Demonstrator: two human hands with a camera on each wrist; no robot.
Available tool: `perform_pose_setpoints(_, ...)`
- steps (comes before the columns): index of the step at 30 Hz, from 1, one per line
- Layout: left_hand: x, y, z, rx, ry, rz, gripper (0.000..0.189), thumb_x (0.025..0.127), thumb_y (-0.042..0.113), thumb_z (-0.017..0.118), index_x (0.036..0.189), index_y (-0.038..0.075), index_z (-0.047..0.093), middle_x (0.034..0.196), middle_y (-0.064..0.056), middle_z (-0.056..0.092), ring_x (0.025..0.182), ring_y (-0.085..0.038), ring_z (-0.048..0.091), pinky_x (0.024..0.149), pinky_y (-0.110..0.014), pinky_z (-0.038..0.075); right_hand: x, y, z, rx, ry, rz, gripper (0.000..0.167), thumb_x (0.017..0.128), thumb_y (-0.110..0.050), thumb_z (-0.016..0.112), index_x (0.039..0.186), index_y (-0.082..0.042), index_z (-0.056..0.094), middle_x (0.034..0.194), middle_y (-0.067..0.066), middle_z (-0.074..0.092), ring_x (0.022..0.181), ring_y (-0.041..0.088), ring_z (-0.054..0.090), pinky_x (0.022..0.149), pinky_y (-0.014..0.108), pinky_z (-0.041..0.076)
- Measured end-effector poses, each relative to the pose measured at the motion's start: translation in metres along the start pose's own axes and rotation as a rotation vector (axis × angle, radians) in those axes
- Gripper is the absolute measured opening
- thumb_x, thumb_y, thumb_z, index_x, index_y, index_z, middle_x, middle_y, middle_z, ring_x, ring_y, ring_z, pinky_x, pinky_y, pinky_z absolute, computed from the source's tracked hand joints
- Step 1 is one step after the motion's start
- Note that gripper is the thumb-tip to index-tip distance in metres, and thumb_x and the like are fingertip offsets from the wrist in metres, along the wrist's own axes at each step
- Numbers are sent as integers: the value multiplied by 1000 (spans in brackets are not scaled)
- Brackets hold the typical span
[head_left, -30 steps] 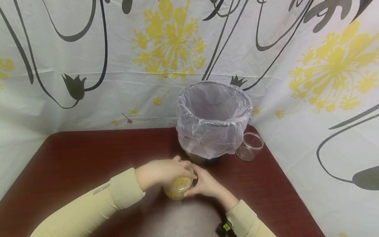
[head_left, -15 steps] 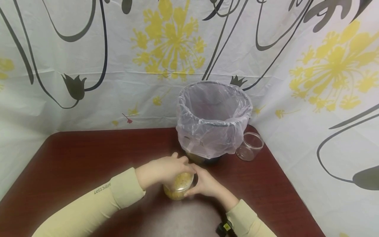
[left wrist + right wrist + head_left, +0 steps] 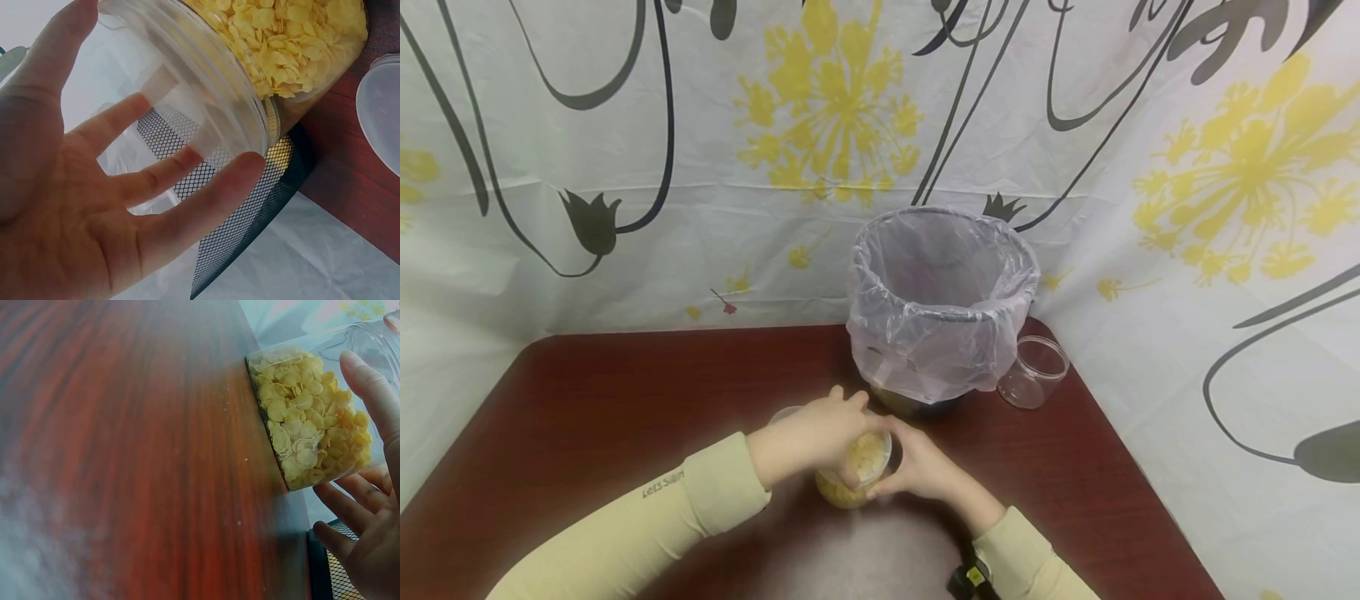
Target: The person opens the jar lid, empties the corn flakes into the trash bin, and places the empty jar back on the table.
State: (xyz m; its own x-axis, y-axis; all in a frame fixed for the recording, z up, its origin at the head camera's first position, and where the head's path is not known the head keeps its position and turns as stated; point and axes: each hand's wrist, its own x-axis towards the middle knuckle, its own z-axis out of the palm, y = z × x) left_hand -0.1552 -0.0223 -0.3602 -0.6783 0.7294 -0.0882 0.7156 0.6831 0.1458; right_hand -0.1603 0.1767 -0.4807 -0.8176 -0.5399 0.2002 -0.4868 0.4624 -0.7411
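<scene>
A clear jar (image 3: 841, 493) partly filled with yellow flakes stands upright on the table, between both hands in the head view. My left hand (image 3: 811, 435) reaches over its top and holds the translucent lid (image 3: 234, 125) by the rim, thumb on one side and spread fingers on the other. The lid sits at the jar's mouth; whether it is loose cannot be told. My right hand (image 3: 921, 462) grips the jar's side, thumb toward me and fingers round the far side. In the right wrist view, the flakes (image 3: 306, 419) show through the wall.
Behind the hands stands a mesh wastebasket with a clear plastic liner (image 3: 940, 350). Right of it is a clear jar without a lid (image 3: 1033, 379). A translucent disc (image 3: 382, 115) lies on the dark red table (image 3: 662, 375), partly hidden behind my left hand. Patterned sheeting (image 3: 700, 167) encloses the table.
My left hand has turned over the top of the jar, its fingers swinging round to the left. My right hand and the jar have stayed in place.
</scene>
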Motion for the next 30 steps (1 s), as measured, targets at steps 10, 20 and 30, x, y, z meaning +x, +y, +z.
perform_pose_setpoints(10, 0, 4, 2, 75, 51, -71, 75, 55, 62, 81, 119, 27, 65, 97, -7, 54, 79, -27, 51, 57, -38, 48, -3, -2, 2, -22, 13, 31, 96, 54, -38, 92, 134, -9, 48, 121, 0, 58, 109, 15, 55, 95, 37, 43)
perform_pose_setpoints(20, -4, 5, -4, 100, 30, -87, 72, 57, 65, 78, 117, 27, 64, 93, -4, 52, 77, -25, 54, 58, -39, 48, -2, -2, 1, -1, 11, 24, 91, 54, -38, 92, 131, -11, 51, 117, -3, 59, 105, 13, 56, 93, 35, 44)
perform_pose_setpoints(30, -4, -2, -20, 122, -40, -57, 79, 56, 54, 84, 128, 29, 59, 109, -1, 55, 93, -24, 54, 69, -40, 49, -1, -1, 0, -8, 10, 4, 97, 54, -40, 92, 135, -10, 48, 126, -1, 57, 114, 15, 53, 98, 37, 41)
